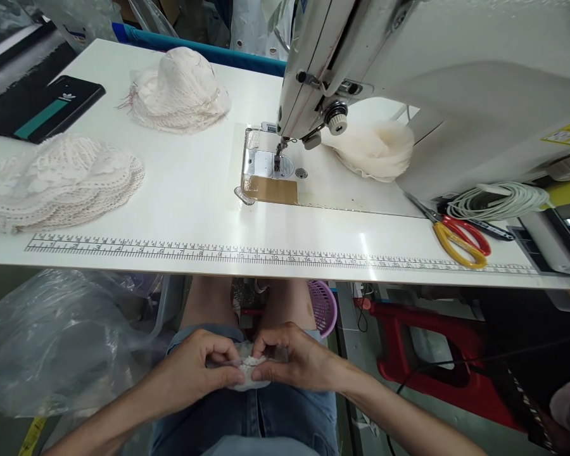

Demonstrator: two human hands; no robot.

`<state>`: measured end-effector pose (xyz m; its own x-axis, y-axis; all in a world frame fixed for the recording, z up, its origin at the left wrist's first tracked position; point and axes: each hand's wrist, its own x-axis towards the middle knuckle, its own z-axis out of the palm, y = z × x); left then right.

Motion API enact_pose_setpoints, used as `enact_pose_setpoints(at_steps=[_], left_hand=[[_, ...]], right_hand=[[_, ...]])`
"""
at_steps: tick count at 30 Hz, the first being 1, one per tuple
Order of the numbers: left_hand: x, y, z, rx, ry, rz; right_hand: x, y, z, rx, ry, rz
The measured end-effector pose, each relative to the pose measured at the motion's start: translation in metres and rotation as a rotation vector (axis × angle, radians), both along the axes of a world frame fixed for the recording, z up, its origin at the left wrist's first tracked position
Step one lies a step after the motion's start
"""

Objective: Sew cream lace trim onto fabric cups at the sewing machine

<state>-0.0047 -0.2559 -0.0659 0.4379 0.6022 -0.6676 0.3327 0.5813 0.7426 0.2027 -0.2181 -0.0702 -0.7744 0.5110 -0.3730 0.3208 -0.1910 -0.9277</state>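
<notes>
Both hands [251, 364] pinch the small white lace piece [251, 375] between them.

Sewing machine [408, 69] at right rear of white table [190, 209]. Two lace piles left of it: near one [57, 183] by table's left edge, far one [178, 92] behind. Black phone [47, 109] at far left. Cream fabric [373, 149] under machine arm. Red-and-yellow scissors [460, 239] and coiled white cord [498, 201] right of machine. Printed ruler [266, 255] along front edge.

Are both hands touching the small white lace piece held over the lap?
Touching. The head view shows the left hand and right hand pinching the white lace piece between their fingertips.
</notes>
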Motion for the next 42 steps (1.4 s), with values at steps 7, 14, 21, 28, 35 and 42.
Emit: enact_pose_setpoints(at_steps=[7,14,21,28,35,42], left_hand=[[0.004,0.001,-0.003,-0.052,-0.095,0.012],[0.01,0.002,-0.003,-0.082,-0.073,0.076],[0.011,0.002,-0.004,-0.176,-0.115,0.109],[0.013,0.002,-0.004,-0.183,-0.085,0.109],[0.014,0.005,0.002,-0.16,-0.024,0.08],[0.018,0.007,0.005,-0.157,-0.051,0.082]], right_hand=[[-0.002,0.0,0.005,0.079,-0.022,0.018],[0.001,0.001,0.008,0.164,-0.081,0.062],[0.003,0.001,-0.003,0.156,0.005,0.063],[0.007,-0.002,-0.009,0.057,0.01,0.005],[0.008,-0.004,-0.011,0.09,0.038,-0.003],[0.009,-0.006,-0.009,0.133,0.077,-0.037]])
